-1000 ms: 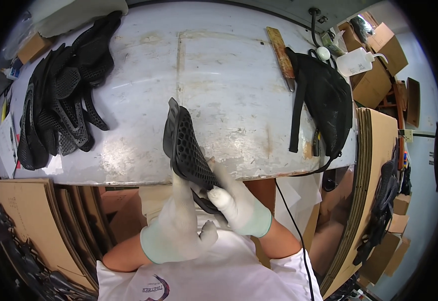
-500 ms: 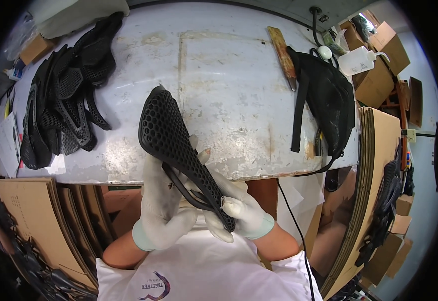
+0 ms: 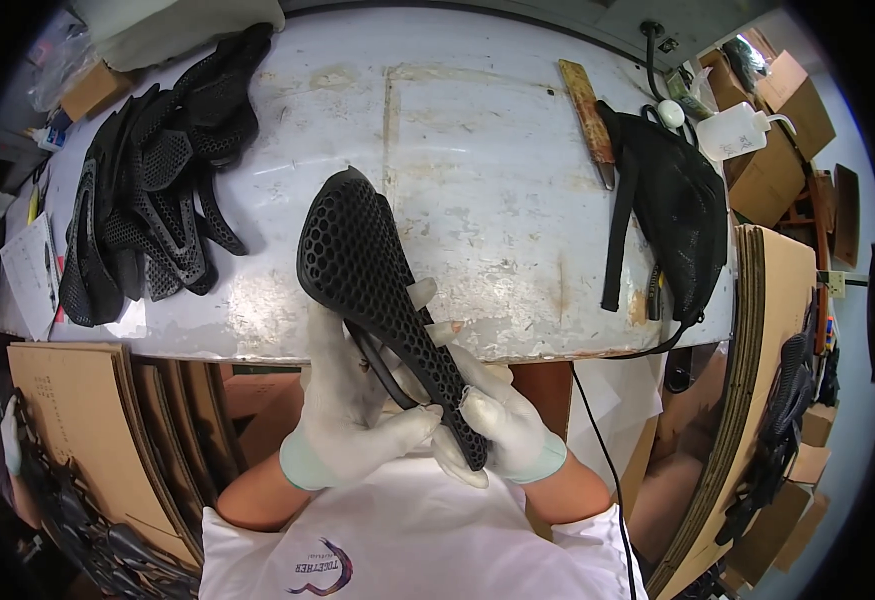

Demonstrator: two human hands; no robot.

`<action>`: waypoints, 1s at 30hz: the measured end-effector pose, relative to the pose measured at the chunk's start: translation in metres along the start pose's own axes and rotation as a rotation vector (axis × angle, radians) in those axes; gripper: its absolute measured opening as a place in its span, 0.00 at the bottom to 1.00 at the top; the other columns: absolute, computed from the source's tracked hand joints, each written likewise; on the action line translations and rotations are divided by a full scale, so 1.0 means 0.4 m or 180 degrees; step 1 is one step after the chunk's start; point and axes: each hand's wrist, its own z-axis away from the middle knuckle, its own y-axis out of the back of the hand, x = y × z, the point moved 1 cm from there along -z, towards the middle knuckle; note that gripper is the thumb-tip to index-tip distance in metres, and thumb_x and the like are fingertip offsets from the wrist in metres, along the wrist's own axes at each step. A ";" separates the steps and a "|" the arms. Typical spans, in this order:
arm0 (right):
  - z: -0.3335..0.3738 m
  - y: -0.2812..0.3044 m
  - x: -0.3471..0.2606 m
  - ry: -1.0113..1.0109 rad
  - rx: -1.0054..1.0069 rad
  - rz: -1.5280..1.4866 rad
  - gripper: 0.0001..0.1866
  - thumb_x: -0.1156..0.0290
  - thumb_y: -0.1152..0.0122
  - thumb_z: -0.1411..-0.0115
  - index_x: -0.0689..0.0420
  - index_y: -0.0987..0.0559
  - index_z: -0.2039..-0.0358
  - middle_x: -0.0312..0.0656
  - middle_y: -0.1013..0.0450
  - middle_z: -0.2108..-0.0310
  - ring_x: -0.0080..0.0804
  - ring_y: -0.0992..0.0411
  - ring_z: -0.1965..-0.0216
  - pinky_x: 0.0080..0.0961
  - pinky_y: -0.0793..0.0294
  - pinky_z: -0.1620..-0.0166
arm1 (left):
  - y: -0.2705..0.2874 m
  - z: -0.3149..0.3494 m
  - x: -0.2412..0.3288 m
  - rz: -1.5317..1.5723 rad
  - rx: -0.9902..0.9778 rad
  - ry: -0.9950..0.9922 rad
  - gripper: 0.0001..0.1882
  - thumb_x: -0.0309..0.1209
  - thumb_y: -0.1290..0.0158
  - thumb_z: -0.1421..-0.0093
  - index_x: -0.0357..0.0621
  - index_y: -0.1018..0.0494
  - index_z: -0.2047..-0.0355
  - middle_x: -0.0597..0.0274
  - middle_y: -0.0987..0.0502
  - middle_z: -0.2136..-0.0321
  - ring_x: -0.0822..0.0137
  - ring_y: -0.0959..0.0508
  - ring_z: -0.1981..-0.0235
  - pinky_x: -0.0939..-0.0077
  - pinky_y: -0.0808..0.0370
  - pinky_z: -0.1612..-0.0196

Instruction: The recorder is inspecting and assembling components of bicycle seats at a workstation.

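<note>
I hold a black bicycle saddle [image 3: 367, 270] with a honeycomb lattice top over the near edge of a worn white table [image 3: 477, 180]. Its wide rear points away from me and its narrow nose points back toward my chest. My left hand [image 3: 352, 410], in a white glove, grips the saddle from below at the rails. My right hand [image 3: 492, 420], also gloved, clasps the narrow nose, with fingers reaching up along the saddle's right side.
A heap of similar black lattice saddles [image 3: 152, 210] lies at the table's left. A black saddle cover [image 3: 672, 215], a wooden-handled tool [image 3: 587, 115] and a white squeeze bottle [image 3: 742, 130] sit at the right. Cardboard sheets [image 3: 767, 380] and boxes [image 3: 787, 120] stand around.
The saddle has turned from edge-on to show its lattice top and has risen slightly. Both hands shifted their grip, the left sliding under it and the right settling on the nose.
</note>
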 end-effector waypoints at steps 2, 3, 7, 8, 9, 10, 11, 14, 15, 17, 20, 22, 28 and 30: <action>0.002 0.002 0.000 -0.0007 -0.0021 -0.0012 0.45 0.43 0.50 0.27 0.70 0.44 0.27 0.53 0.37 0.33 0.39 0.37 0.32 0.37 0.40 0.29 | -0.002 0.001 -0.002 -0.0011 0.0028 -0.0043 0.67 0.11 0.42 0.47 0.58 0.78 0.23 0.37 0.45 0.28 0.48 0.29 0.32 0.51 0.21 0.37; 0.002 0.003 0.001 -0.0011 -0.0031 -0.0018 0.45 0.44 0.50 0.27 0.70 0.44 0.27 0.53 0.37 0.33 0.39 0.37 0.32 0.37 0.40 0.30 | -0.003 0.001 -0.003 -0.0019 0.0055 -0.0088 0.67 0.11 0.42 0.47 0.58 0.78 0.23 0.37 0.45 0.28 0.48 0.29 0.33 0.52 0.21 0.38; 0.004 0.005 0.003 -0.0020 -0.0046 -0.0039 0.44 0.44 0.50 0.27 0.70 0.43 0.28 0.52 0.36 0.34 0.39 0.37 0.33 0.36 0.39 0.30 | -0.001 0.000 -0.002 -0.0042 0.0008 -0.0135 0.66 0.11 0.43 0.47 0.59 0.78 0.23 0.36 0.44 0.29 0.49 0.28 0.33 0.53 0.21 0.38; 0.005 0.004 0.004 0.0002 -0.0035 -0.0003 0.44 0.44 0.50 0.27 0.70 0.44 0.27 0.53 0.36 0.34 0.39 0.37 0.33 0.36 0.39 0.30 | 0.000 0.000 0.000 -0.0130 0.0010 -0.0124 0.66 0.11 0.43 0.47 0.59 0.78 0.23 0.35 0.44 0.29 0.49 0.28 0.33 0.53 0.21 0.38; 0.005 0.003 0.005 0.0025 -0.0024 0.0033 0.44 0.45 0.50 0.26 0.70 0.44 0.27 0.53 0.36 0.34 0.38 0.37 0.33 0.35 0.40 0.30 | -0.001 0.000 0.002 -0.0218 0.0012 -0.0112 0.66 0.11 0.44 0.47 0.60 0.78 0.23 0.35 0.43 0.29 0.50 0.28 0.34 0.53 0.21 0.38; 0.005 0.003 0.007 0.0046 -0.0010 0.0072 0.44 0.45 0.50 0.26 0.70 0.45 0.27 0.53 0.37 0.34 0.38 0.37 0.33 0.35 0.40 0.30 | -0.001 0.000 0.003 -0.0214 0.0007 -0.0108 0.66 0.11 0.44 0.47 0.60 0.78 0.23 0.35 0.43 0.29 0.50 0.28 0.34 0.53 0.21 0.38; 0.005 0.002 0.009 0.0067 0.0005 0.0110 0.44 0.45 0.51 0.26 0.71 0.45 0.27 0.53 0.37 0.34 0.38 0.37 0.33 0.34 0.40 0.30 | -0.002 0.000 0.003 -0.0146 0.0042 -0.0080 0.66 0.11 0.45 0.47 0.60 0.78 0.23 0.35 0.43 0.29 0.50 0.27 0.34 0.53 0.21 0.38; 0.002 -0.010 -0.003 -0.0103 0.0174 0.0200 0.48 0.41 0.48 0.29 0.72 0.45 0.28 0.51 0.32 0.40 0.31 0.31 0.43 0.26 0.33 0.40 | -0.004 0.002 0.000 -0.0004 0.0128 -0.0049 0.66 0.10 0.45 0.47 0.60 0.78 0.23 0.35 0.42 0.30 0.51 0.26 0.35 0.54 0.20 0.39; 0.000 -0.017 -0.009 -0.0293 0.0325 0.0254 0.52 0.37 0.46 0.32 0.74 0.45 0.29 0.49 0.27 0.46 0.24 0.26 0.52 0.19 0.27 0.49 | -0.005 0.003 0.000 0.0069 0.0179 -0.0050 0.66 0.10 0.46 0.47 0.60 0.78 0.23 0.35 0.42 0.30 0.51 0.25 0.36 0.55 0.19 0.40; -0.002 -0.027 -0.017 -0.0237 0.0295 0.0298 0.52 0.38 0.47 0.31 0.74 0.45 0.28 0.49 0.27 0.46 0.24 0.26 0.52 0.20 0.27 0.48 | -0.001 0.011 -0.008 0.0087 0.0170 -0.0107 0.65 0.10 0.46 0.47 0.59 0.78 0.23 0.35 0.41 0.31 0.52 0.24 0.37 0.55 0.19 0.40; -0.002 -0.037 0.002 -0.0157 0.0397 0.0427 0.50 0.39 0.48 0.30 0.73 0.46 0.28 0.49 0.27 0.46 0.24 0.26 0.52 0.19 0.27 0.49 | -0.004 0.017 -0.012 -0.0023 0.0222 -0.0129 0.64 0.10 0.46 0.47 0.58 0.78 0.23 0.35 0.40 0.32 0.52 0.23 0.39 0.56 0.19 0.41; -0.005 -0.028 0.023 -0.0131 0.0520 0.0512 0.49 0.39 0.48 0.30 0.73 0.46 0.28 0.48 0.26 0.47 0.23 0.26 0.53 0.19 0.27 0.49 | -0.009 0.014 -0.013 -0.0156 0.0290 -0.0099 0.64 0.11 0.46 0.46 0.57 0.78 0.23 0.35 0.39 0.33 0.52 0.23 0.40 0.56 0.19 0.42; -0.005 -0.007 0.014 -0.0331 -0.0021 -0.0110 0.43 0.45 0.51 0.25 0.71 0.46 0.28 0.49 0.30 0.40 0.27 0.29 0.46 0.24 0.29 0.42 | -0.003 0.009 -0.004 0.0733 0.0296 0.0090 0.64 0.11 0.47 0.46 0.57 0.78 0.23 0.34 0.37 0.35 0.53 0.22 0.40 0.55 0.19 0.42; -0.022 -0.029 0.019 0.0173 0.0486 -0.0035 0.43 0.41 0.47 0.29 0.69 0.40 0.32 0.46 0.23 0.62 0.19 0.35 0.85 0.17 0.35 0.79 | 0.002 0.009 -0.014 0.0091 0.0076 -0.0157 0.63 0.11 0.49 0.46 0.59 0.79 0.23 0.33 0.36 0.35 0.51 0.22 0.40 0.54 0.21 0.40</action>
